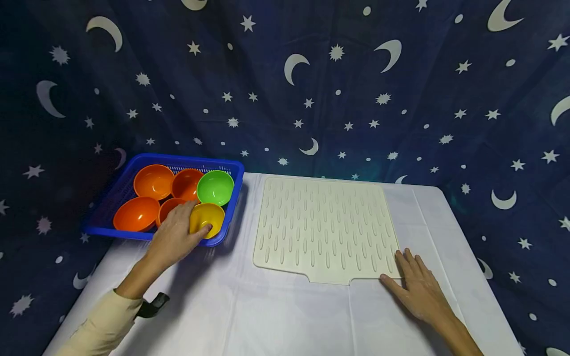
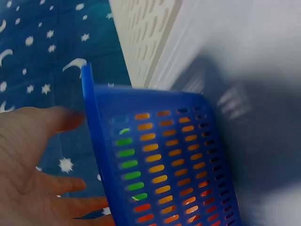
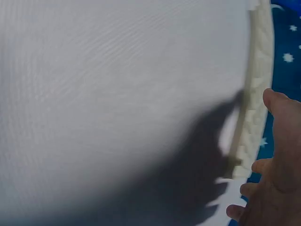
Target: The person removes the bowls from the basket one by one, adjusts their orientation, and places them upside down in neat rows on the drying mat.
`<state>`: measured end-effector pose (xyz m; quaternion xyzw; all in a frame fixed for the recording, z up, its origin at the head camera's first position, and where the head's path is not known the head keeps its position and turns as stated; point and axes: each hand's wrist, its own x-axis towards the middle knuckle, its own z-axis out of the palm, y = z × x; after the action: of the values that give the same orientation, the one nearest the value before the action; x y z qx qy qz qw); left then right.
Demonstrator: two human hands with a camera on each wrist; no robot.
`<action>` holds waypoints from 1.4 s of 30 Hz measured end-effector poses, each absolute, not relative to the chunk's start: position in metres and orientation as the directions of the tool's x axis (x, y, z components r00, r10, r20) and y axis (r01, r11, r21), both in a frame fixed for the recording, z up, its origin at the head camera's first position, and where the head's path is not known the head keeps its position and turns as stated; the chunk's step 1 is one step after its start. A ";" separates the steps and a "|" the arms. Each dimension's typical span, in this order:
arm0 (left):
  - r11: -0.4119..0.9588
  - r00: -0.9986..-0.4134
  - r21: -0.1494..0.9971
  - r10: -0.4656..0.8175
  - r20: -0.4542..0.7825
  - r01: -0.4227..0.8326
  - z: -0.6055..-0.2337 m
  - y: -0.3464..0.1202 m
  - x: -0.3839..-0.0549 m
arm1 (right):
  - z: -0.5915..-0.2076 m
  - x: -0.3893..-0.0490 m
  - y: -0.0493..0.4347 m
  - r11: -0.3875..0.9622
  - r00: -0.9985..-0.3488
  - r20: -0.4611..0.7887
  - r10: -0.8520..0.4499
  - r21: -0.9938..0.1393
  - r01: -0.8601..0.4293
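My left hand reaches over the front rim of a blue plastic basket, its thumb and fingers spread over a yellow bowl. In the left wrist view the same hand shows thumb and fingers apart beyond the basket's slotted wall, which hides part of the fingertips. Beside the yellow bowl sit a green bowl and several orange bowls. At the front right corner of a cream ribbed mat is my right hand, fingers straight and spread, thumb at the front edge.
A white cloth covers the table under basket and mat. The mat lies right of the basket, with a short tab at its front edge. Behind the table hangs a dark blue curtain with moons and stars.
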<state>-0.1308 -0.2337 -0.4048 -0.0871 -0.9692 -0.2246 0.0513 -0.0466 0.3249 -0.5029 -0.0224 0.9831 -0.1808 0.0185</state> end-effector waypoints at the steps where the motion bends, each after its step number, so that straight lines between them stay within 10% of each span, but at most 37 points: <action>1: 0.879 -0.983 0.442 0.146 0.110 0.180 -0.404 -0.235 -0.137 | -0.506 -0.050 0.326 0.932 -0.998 -0.039 -0.053 -0.362 -0.036; 21: 0.925 -0.947 0.378 0.090 -0.309 -0.035 -0.416 -0.232 -0.174 | -0.515 -0.056 0.336 0.933 -0.992 -0.126 -0.028 -0.359 0.019; 42: 0.919 -0.996 0.389 -0.034 -0.078 -0.062 -0.420 -0.238 -0.165 | -0.509 -0.057 0.341 0.906 -0.992 -0.115 -0.055 -0.423 -0.001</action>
<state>-0.1654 -0.2376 -0.4198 0.0245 -0.9790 -0.1994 -0.0350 -0.0567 0.3410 -0.5087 -0.0144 0.9742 -0.2163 0.0624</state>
